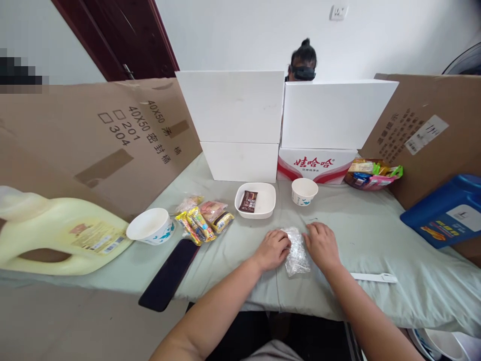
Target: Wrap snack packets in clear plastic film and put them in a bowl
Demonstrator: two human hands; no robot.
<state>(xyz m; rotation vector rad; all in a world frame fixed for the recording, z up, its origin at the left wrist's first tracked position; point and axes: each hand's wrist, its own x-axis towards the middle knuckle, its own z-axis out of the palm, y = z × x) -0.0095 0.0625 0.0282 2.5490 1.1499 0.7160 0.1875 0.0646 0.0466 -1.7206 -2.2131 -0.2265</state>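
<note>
A crumpled piece of clear bubble wrap (pixel 298 254) lies on the table between my hands. My left hand (pixel 272 249) has its fingers curled over the wrap's left edge. At the opposite edge, my right hand (pixel 323 244) is bent with fingertips gripping the side of the wrap. Beyond them stands a white square dish (pixel 268 200) holding a dark brown packet (pixel 248 201). To its right is a white paper bowl (pixel 304 192) with blue print. Several wrapped snacks (pixel 203 223) lie in a pile left of the dish.
On the left are a larger paper bowl (pixel 151 226), a dark phone-like slab (pixel 171 276) and a pale yellow jug (pixel 63 233). A white strip (pixel 376 277), a blue bottle (pixel 447 213) and a snack-filled basket (pixel 372 174) are on the right. White boxes (pixel 240 108) line the back; a person sits behind.
</note>
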